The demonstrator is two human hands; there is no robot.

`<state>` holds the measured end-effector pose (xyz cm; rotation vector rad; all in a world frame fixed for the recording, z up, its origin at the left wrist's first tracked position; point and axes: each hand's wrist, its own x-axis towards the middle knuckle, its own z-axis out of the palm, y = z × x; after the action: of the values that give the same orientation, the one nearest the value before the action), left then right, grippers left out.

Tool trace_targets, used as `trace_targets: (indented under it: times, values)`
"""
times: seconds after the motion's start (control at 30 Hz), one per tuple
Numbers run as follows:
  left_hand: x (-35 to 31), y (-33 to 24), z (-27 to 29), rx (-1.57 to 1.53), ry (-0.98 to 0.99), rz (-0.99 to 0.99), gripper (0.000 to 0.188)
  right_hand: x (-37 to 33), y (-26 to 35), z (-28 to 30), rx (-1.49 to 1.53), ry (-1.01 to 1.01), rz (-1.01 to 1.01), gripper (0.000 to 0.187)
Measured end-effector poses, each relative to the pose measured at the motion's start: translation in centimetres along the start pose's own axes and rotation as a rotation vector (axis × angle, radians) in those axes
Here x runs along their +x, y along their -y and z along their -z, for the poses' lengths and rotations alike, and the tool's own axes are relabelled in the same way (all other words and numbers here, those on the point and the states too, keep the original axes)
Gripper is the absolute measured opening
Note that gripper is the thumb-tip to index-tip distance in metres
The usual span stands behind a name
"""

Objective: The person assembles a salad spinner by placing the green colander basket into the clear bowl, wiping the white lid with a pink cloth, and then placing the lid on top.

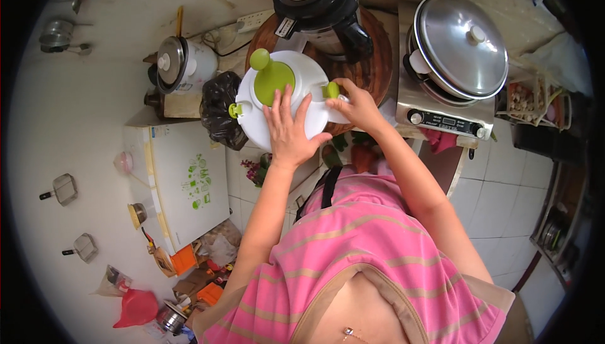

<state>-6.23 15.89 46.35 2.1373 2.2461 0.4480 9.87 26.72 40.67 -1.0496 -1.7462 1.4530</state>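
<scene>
A white lidded bowl (255, 131) with a green hand crank (272, 80) sits at the counter's front, in front of a black appliance. My left hand (290, 136) lies on its lid with fingers spread, the fingertips reaching the green crank disc. At the bowl's right side my right hand (359, 106) is closed around the green side latch (331, 91) and the white part below it. A second green latch (235, 111) is on the left rim. The lid hides the bowl's inside.
Behind stands a black lidded appliance (321, 10) on a round wooden board (378, 35). A wok with a steel lid (463, 45) rests on a cooktop (444, 114) at right. At left are a black plastic bag (222, 108), a lidded pot (189, 60) and a white fridge (189, 180).
</scene>
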Motion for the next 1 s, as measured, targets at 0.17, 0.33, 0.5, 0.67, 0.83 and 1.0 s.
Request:
trace_targets:
  times: [0.17, 0.33, 0.5, 0.67, 0.83, 1.0]
  values:
    - [-0.1, 0.3, 0.6, 0.016, 0.056, -0.073, 0.090, -0.5, -1.5, 0.2, 0.077, 0.016, 0.090, 0.065]
    - [0.1, 0.5, 0.8, -0.006, 0.084, -0.084, 0.087, 0.1, -1.5, 1.4, -0.018, 0.038, 0.139, 0.052]
    - [0.4, 0.5, 1.1, -0.045, 0.118, -0.097, 0.080, 0.5, -1.4, 1.9, 0.043, 0.051, 0.110, 0.053]
    - [0.7, -0.2, 1.0, -0.036, 0.148, -0.077, 0.065, -0.1, -1.7, 0.6, 0.127, 0.071, 0.045, 0.054]
    - [1.0, -0.8, 1.4, -0.035, 0.179, -0.065, 0.063, -0.6, -1.2, 0.5, 0.134, 0.054, 0.053, 0.050]
    - [1.0, -1.6, 1.2, 0.024, 0.180, -0.030, 0.063, -0.9, -1.0, 0.6, 0.208, 0.096, -0.002, 0.049]
